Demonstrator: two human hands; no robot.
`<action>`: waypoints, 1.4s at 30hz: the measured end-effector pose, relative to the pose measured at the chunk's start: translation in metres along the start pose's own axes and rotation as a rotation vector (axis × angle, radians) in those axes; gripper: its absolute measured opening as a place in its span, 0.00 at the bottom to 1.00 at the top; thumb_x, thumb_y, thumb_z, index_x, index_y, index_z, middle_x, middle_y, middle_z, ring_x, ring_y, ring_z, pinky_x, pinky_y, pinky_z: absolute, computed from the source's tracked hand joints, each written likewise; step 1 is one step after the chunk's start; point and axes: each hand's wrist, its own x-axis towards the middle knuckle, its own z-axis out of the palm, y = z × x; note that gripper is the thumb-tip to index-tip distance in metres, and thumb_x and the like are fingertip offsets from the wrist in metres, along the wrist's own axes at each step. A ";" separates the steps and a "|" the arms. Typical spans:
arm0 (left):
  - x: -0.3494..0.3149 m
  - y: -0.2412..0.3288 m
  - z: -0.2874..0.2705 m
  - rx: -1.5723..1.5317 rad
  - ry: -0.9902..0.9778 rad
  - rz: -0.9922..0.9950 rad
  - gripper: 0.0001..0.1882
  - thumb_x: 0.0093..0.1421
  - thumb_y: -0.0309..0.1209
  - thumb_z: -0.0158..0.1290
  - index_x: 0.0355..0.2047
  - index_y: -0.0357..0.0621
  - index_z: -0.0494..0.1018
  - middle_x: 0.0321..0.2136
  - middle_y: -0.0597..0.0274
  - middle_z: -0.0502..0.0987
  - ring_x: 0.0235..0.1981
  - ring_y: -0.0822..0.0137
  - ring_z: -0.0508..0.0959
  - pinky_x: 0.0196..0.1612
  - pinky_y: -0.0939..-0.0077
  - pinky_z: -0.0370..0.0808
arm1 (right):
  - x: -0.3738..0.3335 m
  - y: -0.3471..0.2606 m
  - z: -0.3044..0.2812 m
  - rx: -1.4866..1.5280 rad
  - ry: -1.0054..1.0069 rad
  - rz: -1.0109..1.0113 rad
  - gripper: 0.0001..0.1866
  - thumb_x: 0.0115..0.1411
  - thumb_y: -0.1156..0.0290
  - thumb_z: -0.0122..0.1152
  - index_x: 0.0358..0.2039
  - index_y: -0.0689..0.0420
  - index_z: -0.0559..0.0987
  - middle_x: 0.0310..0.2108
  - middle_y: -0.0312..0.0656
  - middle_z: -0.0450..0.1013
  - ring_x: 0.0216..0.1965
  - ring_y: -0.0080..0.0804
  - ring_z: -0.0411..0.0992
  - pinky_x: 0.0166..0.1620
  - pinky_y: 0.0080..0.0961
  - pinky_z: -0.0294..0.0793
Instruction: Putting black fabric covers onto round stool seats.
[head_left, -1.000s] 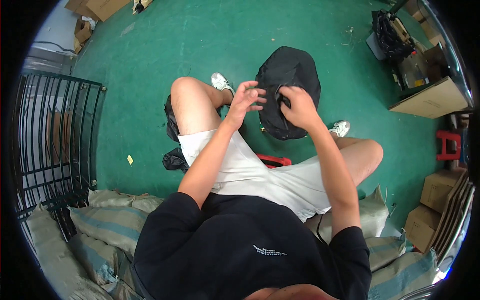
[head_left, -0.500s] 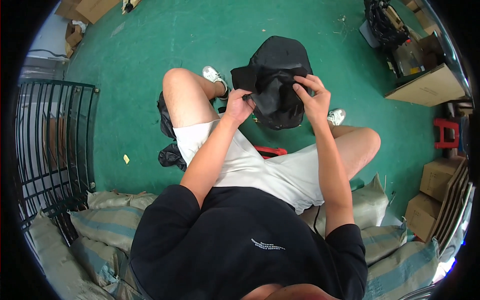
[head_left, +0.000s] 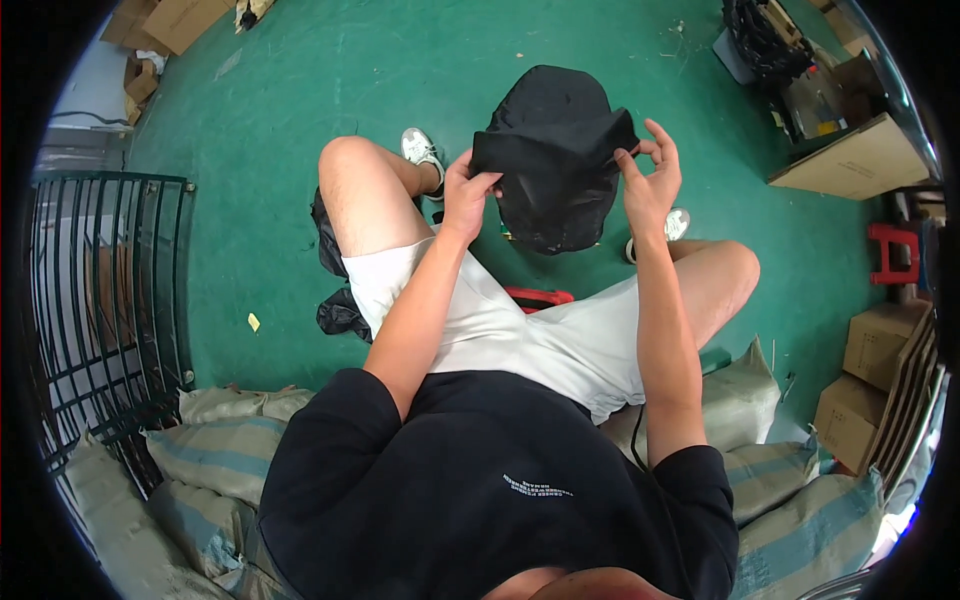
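A rounded black bundle (head_left: 552, 95), wrapped in soft, wrinkled material, stands between my spread legs. Across it runs a black fabric edge (head_left: 555, 150), pulled wide between my two hands. My left hand (head_left: 468, 198) pinches the left corner between thumb and fingers. At the right corner, my right hand (head_left: 652, 185) grips the same fabric with thumb and forefinger, its other fingers raised. What lies under the black material is hidden.
A red item (head_left: 538, 299) lies near my shorts, black crumpled bags (head_left: 344, 314) beside my left thigh. Striped woven sacks (head_left: 215, 450) lie around me. A metal rack (head_left: 110, 290) stands left; cardboard boxes (head_left: 850, 418) and a red stool (head_left: 892, 254) are at right.
My hands have moved apart, the right one outward to the fabric's right corner. The fabric, bunched before, is now stretched across the bundle.
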 end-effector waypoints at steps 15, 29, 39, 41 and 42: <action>-0.056 -0.051 0.038 1.050 -0.789 0.449 0.16 0.50 0.27 0.55 0.41 0.42 0.74 0.43 0.58 0.73 0.44 0.59 0.75 0.46 0.68 0.72 | 0.021 -0.006 -0.037 1.044 -0.068 0.721 0.12 0.65 0.70 0.45 0.43 0.58 0.75 0.37 0.43 0.76 0.34 0.39 0.75 0.42 0.34 0.77; -0.009 -0.029 0.020 -0.409 0.091 -0.433 0.15 0.64 0.33 0.52 0.48 0.39 0.67 0.41 0.58 0.78 0.42 0.64 0.79 0.48 0.68 0.78 | 0.006 -0.005 -0.022 1.112 -0.226 0.720 0.15 0.65 0.67 0.44 0.46 0.59 0.75 0.38 0.45 0.76 0.35 0.38 0.75 0.42 0.33 0.78; 0.001 -0.011 0.010 -0.671 -0.009 -0.401 0.21 0.69 0.40 0.42 0.53 0.36 0.66 0.52 0.50 0.72 0.52 0.55 0.74 0.58 0.59 0.70 | 0.011 -0.035 -0.022 1.113 -0.175 0.646 0.12 0.63 0.67 0.49 0.40 0.60 0.76 0.35 0.43 0.75 0.34 0.36 0.74 0.41 0.30 0.77; 0.003 -0.007 0.001 -0.740 -0.074 -0.412 0.23 0.69 0.41 0.39 0.55 0.36 0.65 0.53 0.49 0.71 0.54 0.54 0.72 0.59 0.58 0.68 | 0.016 -0.037 -0.027 1.069 -0.129 0.634 0.08 0.60 0.69 0.50 0.35 0.58 0.73 0.31 0.42 0.73 0.33 0.35 0.73 0.39 0.27 0.75; 0.004 -0.003 -0.001 -0.835 -0.123 -0.413 0.24 0.70 0.42 0.38 0.56 0.35 0.64 0.54 0.48 0.70 0.54 0.53 0.72 0.60 0.57 0.67 | 0.020 -0.032 -0.035 1.067 -0.135 0.633 0.08 0.60 0.69 0.50 0.35 0.58 0.73 0.31 0.42 0.73 0.33 0.35 0.73 0.39 0.27 0.75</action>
